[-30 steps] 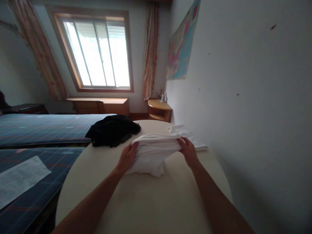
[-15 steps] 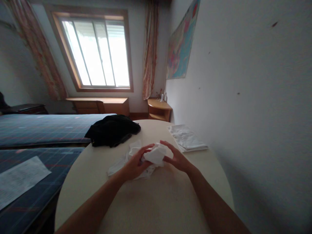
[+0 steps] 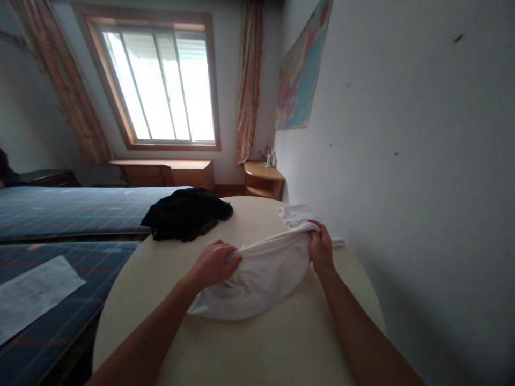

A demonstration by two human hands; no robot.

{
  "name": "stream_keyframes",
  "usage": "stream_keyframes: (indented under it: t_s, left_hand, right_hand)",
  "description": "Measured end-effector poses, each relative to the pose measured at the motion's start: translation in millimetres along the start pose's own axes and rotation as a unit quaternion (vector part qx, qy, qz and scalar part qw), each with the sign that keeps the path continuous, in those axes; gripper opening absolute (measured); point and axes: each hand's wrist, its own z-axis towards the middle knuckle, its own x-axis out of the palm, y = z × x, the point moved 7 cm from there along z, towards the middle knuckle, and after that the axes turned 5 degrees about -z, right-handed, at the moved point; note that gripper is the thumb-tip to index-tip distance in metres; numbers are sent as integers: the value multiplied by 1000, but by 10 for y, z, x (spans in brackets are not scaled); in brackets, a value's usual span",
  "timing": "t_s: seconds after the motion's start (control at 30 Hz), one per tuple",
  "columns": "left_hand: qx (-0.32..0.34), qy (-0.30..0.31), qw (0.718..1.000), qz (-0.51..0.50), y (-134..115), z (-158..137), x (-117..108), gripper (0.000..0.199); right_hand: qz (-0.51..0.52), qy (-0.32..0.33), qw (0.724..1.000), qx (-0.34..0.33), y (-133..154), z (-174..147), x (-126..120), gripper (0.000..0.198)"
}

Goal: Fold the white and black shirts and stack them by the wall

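Note:
A thin white cloth garment (image 3: 261,281) is stretched between my two hands above the round table, its lower part sagging toward the tabletop. My left hand (image 3: 215,264) is closed on its left upper edge. At the other end, my right hand (image 3: 321,247) grips the bunched upper edge, raised a little higher than the left. What kind of garment it is I cannot make out. Behind my right hand lies a folded white cloth (image 3: 295,213), partly covered from view. A black garment (image 3: 187,214) rests in a heap at the table's far left.
The round cream table (image 3: 257,354) stands close to the white wall (image 3: 422,214) on the right. Beds with blue plaid covers (image 3: 80,209) are on the left, and a printed sheet of paper (image 3: 38,292) lies on the nearer one. A wooden corner shelf (image 3: 263,172) stands beyond the table.
The crumpled white garment has been spread out between my hands. My right hand has moved right and closed on its edge; my left hand has shifted slightly left.

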Motion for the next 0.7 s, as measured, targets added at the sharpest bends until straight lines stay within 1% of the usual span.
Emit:
stream_keyframes:
  t_s: [0.07, 0.1, 0.13, 0.2, 0.23, 0.27, 0.3, 0.33, 0.37, 0.4, 0.43, 0.47, 0.5, 0.53, 0.57, 0.63, 0.67, 0.7]
  left_hand:
    - [17, -2, 1000, -3, -29, 2, -3, 23]
    - [7, -22, 1000, -9, -12, 6, -30, 21]
    - [-10, -57, 998, -15, 13, 5, -80, 20]
    - [-24, -148, 988, -28, 31, -25, -213, 20]
    - [-17, -185, 982, -34, 13, -51, -274, 21]
    - [-3, -209, 977, -41, -21, -78, -321, 21]
    - [18, -211, 976, -51, -72, -99, -344, 22]
    - [48, -187, 979, -69, -139, -110, -336, 23]
    - [81, -137, 983, -97, -215, -114, -293, 26]
    - [113, -63, 982, -138, -296, -120, -218, 30]
    - [138, 20, 972, -189, -369, -133, -128, 34]
    - [146, 97, 954, -245, -419, -150, -41, 37]
    - [135, 149, 934, -296, -431, -154, 25, 41]
    - [105, 162, 923, -333, -391, -132, 59, 45]
    - [64, 137, 923, -353, -302, -87, 61, 47]
    - [-4, 24, 942, -335, -61, -4, -15, 41]
    - [-17, -25, 951, -306, 38, 15, -58, 38]
    - [-18, -50, 960, -277, 106, 23, -79, 39]
  right_hand:
    - [-26, -7, 1000, -5, -6, 4, -46, 38]
    - [-42, 3, 999, -22, 25, -4, -46, 38]
    - [-61, 23, 997, -50, 77, -24, -27, 38]
    - [-100, 81, 984, -125, 223, -112, 69, 38]
    - [-118, 118, 972, -165, 299, -184, 146, 39]
    - [-138, 159, 957, -200, 365, -270, 235, 41]
    - [-161, 202, 939, -229, 415, -366, 334, 47]
    - [-184, 248, 918, -248, 445, -465, 437, 54]
    - [-207, 297, 896, -258, 453, -561, 538, 61]
    - [-227, 348, 872, -260, 441, -648, 627, 62]
    - [-241, 395, 850, -253, 417, -717, 695, 58]
    - [-249, 432, 833, -239, 386, -761, 735, 49]
    - [-253, 458, 823, -221, 356, -777, 748, 40]
    - [-253, 472, 820, -200, 330, -765, 738, 34]
    - [-252, 477, 823, -181, 308, -735, 712, 32]
    - [-251, 468, 834, -151, 283, -654, 641, 36]
    - [-253, 463, 837, -143, 277, -623, 611, 39]
    - [-259, 462, 837, -140, 274, -607, 591, 41]
